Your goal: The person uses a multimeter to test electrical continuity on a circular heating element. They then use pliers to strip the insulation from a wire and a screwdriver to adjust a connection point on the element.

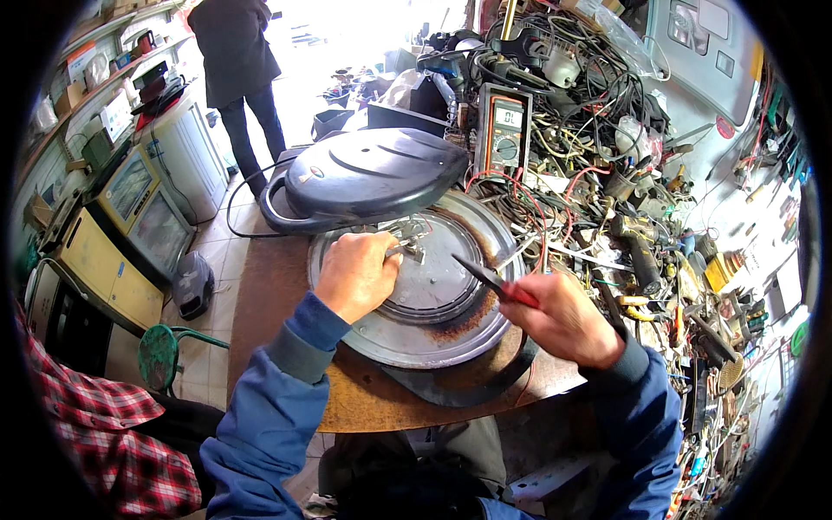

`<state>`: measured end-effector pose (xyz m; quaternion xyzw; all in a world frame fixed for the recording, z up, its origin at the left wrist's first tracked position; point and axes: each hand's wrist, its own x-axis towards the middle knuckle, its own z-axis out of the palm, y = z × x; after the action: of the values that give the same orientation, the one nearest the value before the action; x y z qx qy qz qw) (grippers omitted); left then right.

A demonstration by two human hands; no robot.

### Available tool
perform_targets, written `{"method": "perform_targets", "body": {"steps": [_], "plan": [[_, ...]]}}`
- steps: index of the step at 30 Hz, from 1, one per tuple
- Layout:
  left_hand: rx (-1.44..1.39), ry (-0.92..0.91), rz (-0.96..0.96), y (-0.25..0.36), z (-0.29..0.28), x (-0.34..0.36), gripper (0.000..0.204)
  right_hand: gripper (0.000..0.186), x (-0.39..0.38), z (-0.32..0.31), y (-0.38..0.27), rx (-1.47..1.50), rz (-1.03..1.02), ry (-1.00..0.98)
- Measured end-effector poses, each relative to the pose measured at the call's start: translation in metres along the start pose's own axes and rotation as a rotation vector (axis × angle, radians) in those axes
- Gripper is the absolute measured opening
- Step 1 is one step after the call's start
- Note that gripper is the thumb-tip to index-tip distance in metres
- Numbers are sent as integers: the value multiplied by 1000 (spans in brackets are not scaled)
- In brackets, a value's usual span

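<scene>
A round metal pan-like body lies on the wooden table, with brown rust along its right side. My left hand is closed at its upper left, beside a small metal fitting with wires. What its fingers grip is mostly hidden. In my right hand is a red-handled tool with a dark pointed tip, aimed left over the pan's middle. Whether it is a knife or pliers I cannot tell. Behind the fitting rests a dark oval cover with a loop handle, tilted over the pan's far edge.
A multimeter with red leads stands behind the pan. Tangled cables and tools crowd the right side. A person in dark clothes stands at the far left; a plaid sleeve shows near left. A green stool stands beside the table.
</scene>
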<state>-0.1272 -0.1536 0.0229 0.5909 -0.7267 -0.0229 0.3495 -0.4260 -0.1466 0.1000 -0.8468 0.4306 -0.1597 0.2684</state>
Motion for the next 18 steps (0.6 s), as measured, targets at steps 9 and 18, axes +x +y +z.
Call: {"method": "perform_targets", "body": {"steps": [9, 18], "plan": [[13, 11, 7, -1, 0, 1, 15, 30, 76, 7, 15, -180, -12, -85], [37, 11, -9, -2, 0, -1, 15, 34, 95, 12, 9, -292, 11, -135]]}}
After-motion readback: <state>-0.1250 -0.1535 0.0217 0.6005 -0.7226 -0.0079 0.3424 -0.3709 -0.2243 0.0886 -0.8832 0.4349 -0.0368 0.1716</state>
